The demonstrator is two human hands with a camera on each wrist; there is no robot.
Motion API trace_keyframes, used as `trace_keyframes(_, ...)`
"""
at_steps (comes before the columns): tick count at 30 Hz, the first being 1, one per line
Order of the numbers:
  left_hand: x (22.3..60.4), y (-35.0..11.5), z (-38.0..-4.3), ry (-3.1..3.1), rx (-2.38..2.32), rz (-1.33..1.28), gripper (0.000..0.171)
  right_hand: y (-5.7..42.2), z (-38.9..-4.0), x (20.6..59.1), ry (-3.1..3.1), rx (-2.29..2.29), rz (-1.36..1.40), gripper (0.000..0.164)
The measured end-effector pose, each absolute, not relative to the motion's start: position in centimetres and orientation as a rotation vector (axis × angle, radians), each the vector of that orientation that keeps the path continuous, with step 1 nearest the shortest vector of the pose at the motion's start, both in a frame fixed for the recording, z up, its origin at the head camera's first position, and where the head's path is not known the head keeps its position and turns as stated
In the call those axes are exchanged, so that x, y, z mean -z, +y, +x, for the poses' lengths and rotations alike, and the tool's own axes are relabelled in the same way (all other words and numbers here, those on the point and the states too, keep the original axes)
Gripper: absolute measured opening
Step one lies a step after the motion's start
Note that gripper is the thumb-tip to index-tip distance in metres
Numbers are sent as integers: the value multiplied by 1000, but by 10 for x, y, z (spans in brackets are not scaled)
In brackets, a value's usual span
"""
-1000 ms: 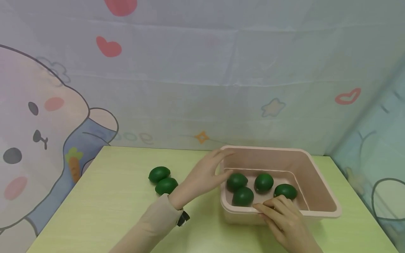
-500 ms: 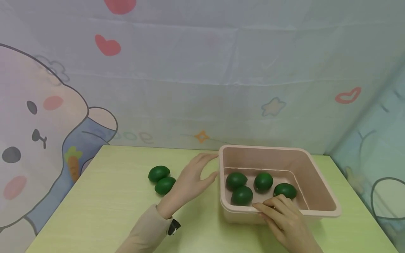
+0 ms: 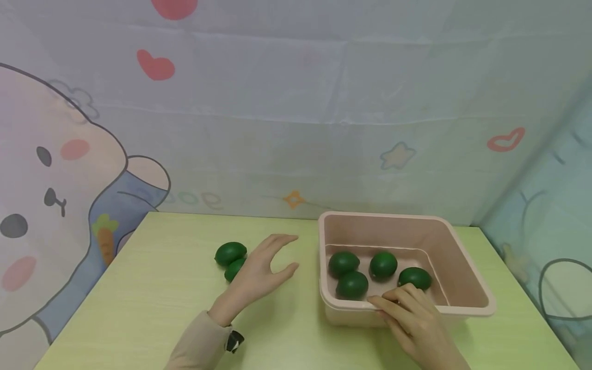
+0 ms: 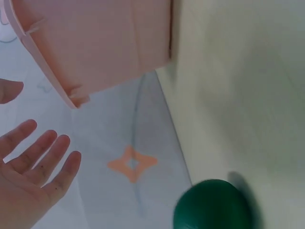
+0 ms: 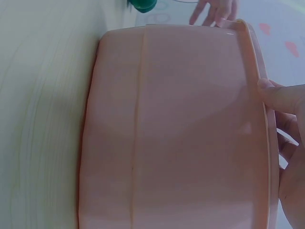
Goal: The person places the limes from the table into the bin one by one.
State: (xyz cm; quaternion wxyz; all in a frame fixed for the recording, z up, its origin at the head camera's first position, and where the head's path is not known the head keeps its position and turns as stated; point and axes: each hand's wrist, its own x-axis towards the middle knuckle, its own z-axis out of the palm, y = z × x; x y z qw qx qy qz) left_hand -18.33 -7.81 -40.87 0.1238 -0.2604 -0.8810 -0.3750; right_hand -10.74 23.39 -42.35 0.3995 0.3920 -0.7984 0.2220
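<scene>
My left hand (image 3: 256,270) hovers over the table left of the pink bin, thumb and fingers spread, nothing between them. Just beyond it lie two green lemon-shaped fruits: the farther fruit (image 3: 230,254) shows whole, while the nearer fruit (image 3: 234,268) is partly hidden behind the hand. In the left wrist view one green fruit (image 4: 213,207) shows at the bottom. My right hand (image 3: 413,318) grips the front rim of the pink plastic bin (image 3: 462,310); its thumb (image 5: 274,95) presses the rim from outside, with fingers over the inner side. Several green fruits (image 3: 352,285) lie inside the bin.
The light green table (image 3: 152,298) reaches back to a cloth backdrop (image 3: 277,103) printed with hearts and a cartoon bear. More printed cloth (image 3: 555,205) hangs at the right side. A dark band (image 3: 234,340) is on the left wrist.
My left hand has moved left, from over the bin's left edge to beside the two fruits on the table, now covering part of one. My right hand keeps its grip on the rim.
</scene>
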Motion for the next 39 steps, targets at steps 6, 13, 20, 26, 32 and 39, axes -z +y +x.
trace_keyframes(6, 422, -91, -186, -2574, 1042, -753, 50, 234, -108, 424, -2010, -564, 996, 35)
trace_keyframes(13, 437, -108, -190, -2591, 945, -690, 49, 233, -108, 424, -2009, -566, 994, 36)
trace_keyframes(20, 443, -122, -193, -2572, 875, -636, 50, 234, -108, 424, -2012, -565, 991, 36)
trace_keyframes(26, 446, -132, -194, -2559, 865, -605, 52, 234, -108, 425, -2018, -561, 989, 36)
trace_keyframes(32, 451, -143, -192, -2561, 784, -649, 53, 233, -108, 425, -2004, -561, 998, 36)
trace_keyframes(39, 456, -156, -191, -2595, 701, -686, 57, 232, -109, 424, -1973, -563, 1007, 35)
